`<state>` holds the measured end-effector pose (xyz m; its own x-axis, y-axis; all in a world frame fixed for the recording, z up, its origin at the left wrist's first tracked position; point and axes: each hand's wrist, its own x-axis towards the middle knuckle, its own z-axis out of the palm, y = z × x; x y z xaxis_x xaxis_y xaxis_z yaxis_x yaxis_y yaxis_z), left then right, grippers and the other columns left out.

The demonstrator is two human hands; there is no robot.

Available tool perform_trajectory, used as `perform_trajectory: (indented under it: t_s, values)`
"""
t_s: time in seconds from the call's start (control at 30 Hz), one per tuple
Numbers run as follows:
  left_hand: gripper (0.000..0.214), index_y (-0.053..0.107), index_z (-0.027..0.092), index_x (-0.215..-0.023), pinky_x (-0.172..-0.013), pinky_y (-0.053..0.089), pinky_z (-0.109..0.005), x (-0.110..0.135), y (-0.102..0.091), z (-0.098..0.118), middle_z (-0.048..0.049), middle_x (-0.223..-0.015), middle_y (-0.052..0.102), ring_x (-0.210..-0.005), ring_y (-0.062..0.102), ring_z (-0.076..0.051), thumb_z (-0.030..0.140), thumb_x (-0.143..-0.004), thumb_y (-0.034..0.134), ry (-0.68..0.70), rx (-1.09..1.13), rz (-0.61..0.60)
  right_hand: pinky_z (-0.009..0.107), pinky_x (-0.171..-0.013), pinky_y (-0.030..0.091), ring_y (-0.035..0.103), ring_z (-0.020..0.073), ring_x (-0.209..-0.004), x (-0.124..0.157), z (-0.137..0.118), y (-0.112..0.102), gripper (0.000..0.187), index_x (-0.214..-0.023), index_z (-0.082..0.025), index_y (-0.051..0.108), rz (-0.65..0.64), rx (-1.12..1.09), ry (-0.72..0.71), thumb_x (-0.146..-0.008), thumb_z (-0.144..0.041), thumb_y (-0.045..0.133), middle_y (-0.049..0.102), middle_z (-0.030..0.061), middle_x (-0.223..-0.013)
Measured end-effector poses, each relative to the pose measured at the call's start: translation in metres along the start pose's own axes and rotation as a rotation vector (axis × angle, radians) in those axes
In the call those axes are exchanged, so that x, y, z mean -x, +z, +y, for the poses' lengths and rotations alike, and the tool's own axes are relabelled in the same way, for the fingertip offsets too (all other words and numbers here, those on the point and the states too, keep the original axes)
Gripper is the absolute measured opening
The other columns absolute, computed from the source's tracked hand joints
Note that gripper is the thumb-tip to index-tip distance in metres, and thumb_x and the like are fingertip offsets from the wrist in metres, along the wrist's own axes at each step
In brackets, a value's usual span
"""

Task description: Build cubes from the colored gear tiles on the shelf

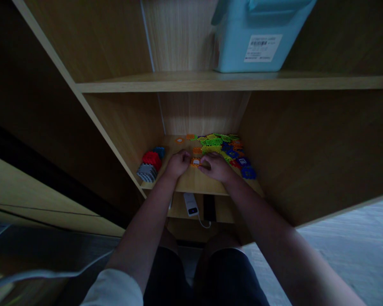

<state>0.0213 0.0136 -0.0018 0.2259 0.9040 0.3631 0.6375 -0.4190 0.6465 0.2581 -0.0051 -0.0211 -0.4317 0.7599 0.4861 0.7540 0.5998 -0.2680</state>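
Observation:
An orange interlocking plastic piece (195, 162) with a pale centre is between my hands, low over the middle shelf. My left hand (178, 163) is closed, its fingertips at the piece's left edge. On the opposite side, my right hand (216, 165) pinches the right edge with thumb and forefinger. Just behind lies another orange piece (197, 150). A spread of green pieces (212, 142) and yellow ones reaches back beyond my right hand, with blue pieces (249, 172) along its right side. One more orange piece (179, 140) lies alone at the back left.
On the shelf's left stand a grey cube of joined pieces (147, 172), a red one (152, 159) and a blue one (159, 151). A light-blue bin (252, 51) sits on the upper shelf (178, 83). Below are a white power bank (190, 204) with a cable and a black object (210, 207).

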Motion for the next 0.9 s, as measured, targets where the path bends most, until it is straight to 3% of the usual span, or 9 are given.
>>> perform_trajectory:
  t_s: [0.6, 0.77, 0.9]
  values:
    - [0.022, 0.074, 0.019, -0.105, -0.09, 0.057, -0.032, -0.001, -0.001, -0.001, -0.008, -0.101, 0.082, -0.093, 0.075, -0.022, 0.014, -0.094, 0.056, -0.019, -0.058, 0.026, 0.043, -0.101, 0.05, 0.07, 0.0284, -0.108, 0.0, -0.002, -0.001, 0.014, -0.104, -0.027, 0.072, -0.014, -0.031, 0.033, -0.097, -0.038, 0.076, 0.079, 0.0066, -0.11]
    - [0.023, 0.075, 0.017, -0.108, -0.103, 0.055, -0.038, -0.01, 0.004, -0.012, -0.0157, -0.112, 0.08, -0.107, 0.075, -0.027, 0.015, -0.098, 0.054, -0.044, -0.24, 0.098, 0.042, -0.101, 0.05, 0.07, 0.0282, -0.109, 0.0, -0.002, -0.002, 0.014, -0.104, -0.027, 0.071, -0.019, -0.044, 0.034, -0.097, -0.038, 0.077, 0.08, 0.0066, -0.109]
    - [0.027, 0.073, 0.008, -0.115, -0.115, 0.05, -0.046, -0.022, 0.011, -0.021, -0.0266, -0.124, 0.075, -0.123, 0.07, -0.036, 0.012, -0.093, 0.058, -0.087, -0.32, 0.102, 0.042, -0.103, 0.049, 0.07, 0.0279, -0.106, 0.0, -0.004, -0.002, 0.014, -0.104, -0.026, 0.071, 0.001, -0.032, 0.021, -0.096, -0.036, 0.078, 0.08, 0.0058, -0.107]
